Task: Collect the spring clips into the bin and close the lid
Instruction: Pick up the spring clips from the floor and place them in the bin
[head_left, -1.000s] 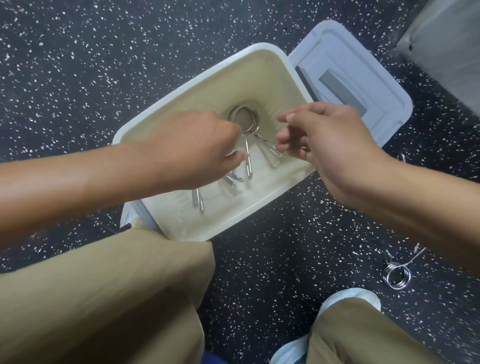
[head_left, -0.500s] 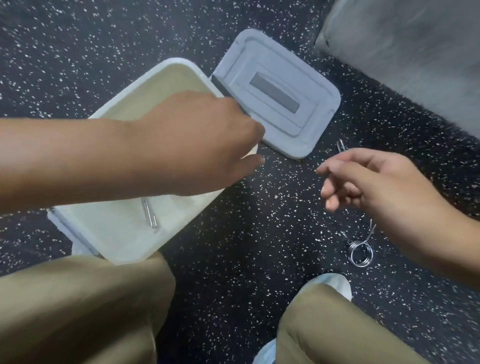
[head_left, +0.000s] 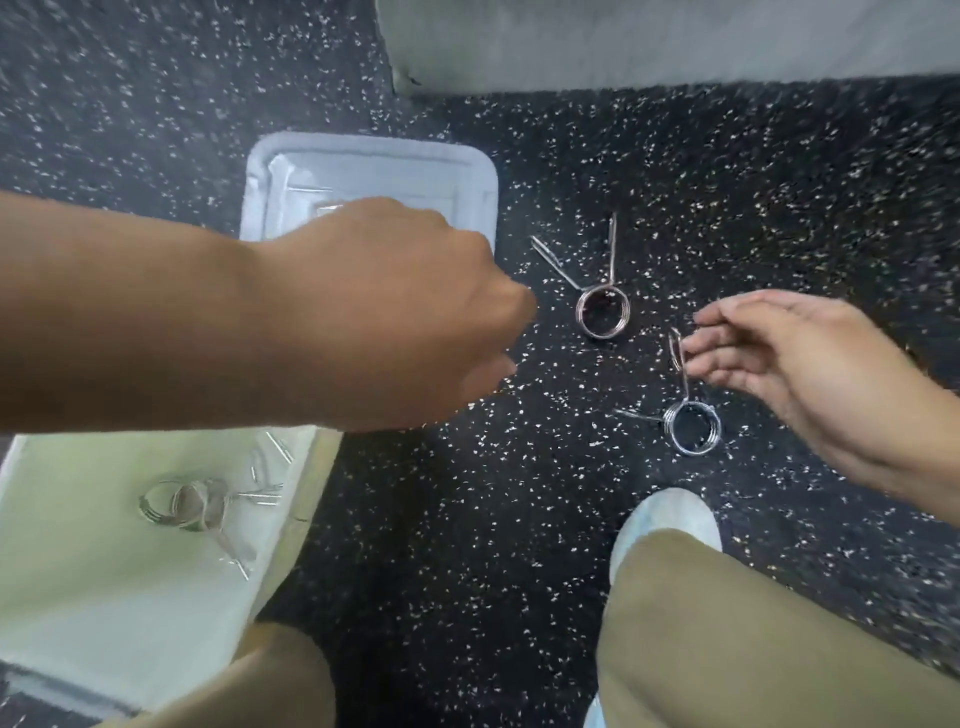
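Two metal spring clips lie on the dark speckled floor: one (head_left: 602, 312) in the middle, another (head_left: 693, 427) nearer my right foot. My right hand (head_left: 789, 364) hovers open, fingertips at the upright handle of the nearer clip. My left hand (head_left: 415, 312) reaches across above the lid, fingers curled, just left of the middle clip; whether it holds anything is hidden. The white bin (head_left: 291, 519) stands at the lower left with several clips (head_left: 197, 504) inside. Its pale grey lid (head_left: 363, 166) lies flat on the floor behind my left hand.
A grey padded block (head_left: 649, 41) runs along the top edge of the floor. My knees in tan trousers (head_left: 753, 634) and a white shoe (head_left: 670, 519) fill the bottom of the view.
The view has swung right, so the bin slid to the lower left. Both hands left the bin and moved out over the floor toward the two loose clips.
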